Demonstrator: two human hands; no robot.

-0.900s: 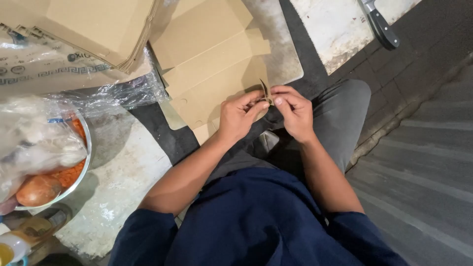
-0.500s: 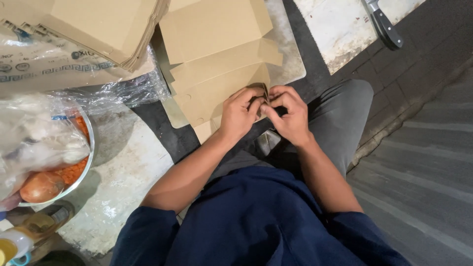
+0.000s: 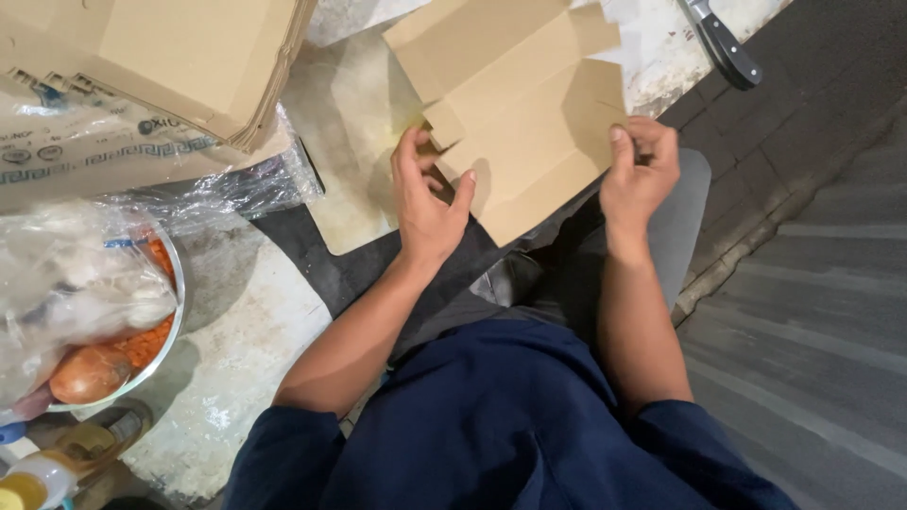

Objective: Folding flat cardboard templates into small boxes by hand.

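While I look down through the head camera, I see the two hands apart, each one at a side of a flat cardboard box blank (image 3: 529, 123). The left hand (image 3: 427, 203) touches the left edge of the blank with open, spread fingers, and I cannot tell if it really grips it. The right hand (image 3: 641, 175) closes on the right edge, with the thumb on top of the cardboard. The blank lies unfolded over the knees and partly over a pale board (image 3: 350, 142) on the ground. At the upper left there is a stack of cardboard blanks (image 3: 179, 57). A metal bowl (image 3: 175, 312) with an onion (image 3: 90, 373) stands at the left. A knife (image 3: 723, 42) lies at the upper right.
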